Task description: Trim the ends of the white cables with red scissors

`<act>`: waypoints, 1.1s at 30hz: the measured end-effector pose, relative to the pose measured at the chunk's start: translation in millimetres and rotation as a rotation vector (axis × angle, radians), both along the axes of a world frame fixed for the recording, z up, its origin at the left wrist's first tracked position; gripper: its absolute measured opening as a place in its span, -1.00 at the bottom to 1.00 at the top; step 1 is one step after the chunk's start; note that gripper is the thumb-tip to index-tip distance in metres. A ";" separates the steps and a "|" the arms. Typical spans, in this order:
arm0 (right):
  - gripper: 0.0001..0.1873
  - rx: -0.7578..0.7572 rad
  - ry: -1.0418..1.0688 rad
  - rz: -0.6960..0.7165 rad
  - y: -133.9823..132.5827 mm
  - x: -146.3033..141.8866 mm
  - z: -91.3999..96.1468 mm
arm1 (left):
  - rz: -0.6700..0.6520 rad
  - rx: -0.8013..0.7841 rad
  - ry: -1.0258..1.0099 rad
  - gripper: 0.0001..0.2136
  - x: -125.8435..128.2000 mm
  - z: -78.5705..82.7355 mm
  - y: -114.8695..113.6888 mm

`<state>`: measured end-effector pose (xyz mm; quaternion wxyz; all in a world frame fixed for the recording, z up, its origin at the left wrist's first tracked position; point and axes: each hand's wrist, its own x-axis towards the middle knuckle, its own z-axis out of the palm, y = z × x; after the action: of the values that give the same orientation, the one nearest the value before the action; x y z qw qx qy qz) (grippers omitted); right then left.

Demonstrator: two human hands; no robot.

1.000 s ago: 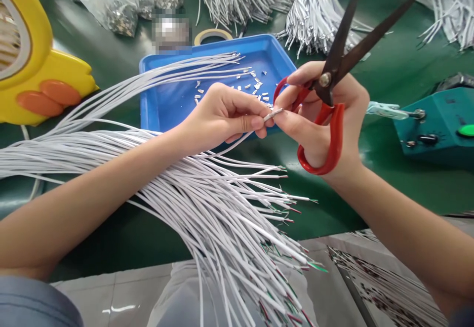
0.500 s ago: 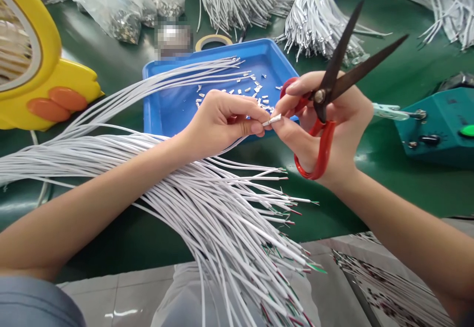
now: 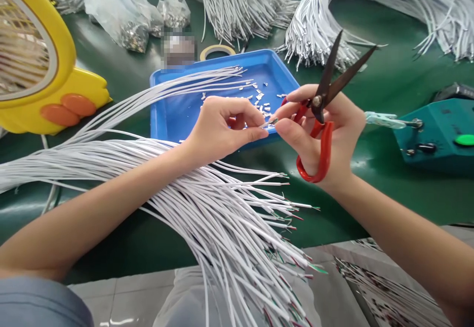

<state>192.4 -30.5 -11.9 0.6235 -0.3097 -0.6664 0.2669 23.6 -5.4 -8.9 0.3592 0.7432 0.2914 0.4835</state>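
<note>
My left hand (image 3: 225, 127) pinches a white cable near its tip, above the front edge of a blue tray (image 3: 159, 114). Dark, thin strands show at the cable end (image 3: 273, 121), between the fingertips of both hands. Red-handled scissors (image 3: 321, 101) hang on the fingers of my right hand (image 3: 333, 134), blades parted and pointing up and away. The thumb and forefinger of that hand are close to the cable end; whether they touch it I cannot tell. Under my left forearm lies a thick bundle of white cables (image 3: 207, 208), with red and green wire ends at the right.
Small white scraps (image 3: 261, 97) and several cables lie in the tray. Behind it are a tape roll (image 3: 217, 50), bags of metal parts (image 3: 126, 25) and more cable bundles (image 3: 240, 6). A yellow duck-shaped device (image 3: 74, 95) stands left, a teal box with a clip (image 3: 437, 129) right.
The white piece at the cable end no longer shows there, and dark strands are visible instead. The scissor blades have come closer together and sit lower. The whole view has shifted slightly.
</note>
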 end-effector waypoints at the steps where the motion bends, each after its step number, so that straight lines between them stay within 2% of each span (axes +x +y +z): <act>1: -0.73 -0.007 -0.013 -0.003 -0.5 0.3 -0.1 | -0.004 -0.003 -0.011 -0.91 0.3 -0.2 0.1; 7: -0.72 -0.069 -0.044 -0.028 -2.4 1.0 0.2 | 0.008 -0.054 -0.021 -0.90 1.0 -1.5 1.7; 11: -0.70 -0.094 -0.004 0.011 -0.8 1.1 1.8 | -0.007 -0.075 -0.016 -0.91 0.6 -0.1 3.1; 14: -0.71 -0.148 0.029 0.056 2.0 2.6 3.5 | -0.049 -0.088 -0.007 -0.96 0.1 2.1 3.8; 17: -0.72 -0.188 0.036 0.082 4.9 4.6 3.9 | -0.146 -0.164 -0.018 -0.95 -0.5 4.3 4.1; 20: -0.70 -0.253 0.029 -0.016 9.1 5.7 0.7 | -0.237 -0.276 -0.057 -0.92 -1.7 5.8 4.3; 22: -0.71 -0.299 0.035 -0.106 13.4 6.5 -2.8 | -0.254 -0.337 -0.083 -0.92 -2.6 6.5 4.2; 28: -0.72 -0.343 0.075 -0.248 29.8 14.4 -9.2 | -0.213 -0.458 -0.153 -0.96 -2.2 9.2 3.0; 33: -0.73 -0.371 0.084 -0.284 41.2 22.5 -12.7 | -0.191 -0.462 -0.190 -0.94 -1.1 9.1 3.9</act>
<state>214.9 10.7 -24.6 0.6144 -0.4983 -0.5292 0.3068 22.5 -1.5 0.2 0.5890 0.6168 0.2876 0.4357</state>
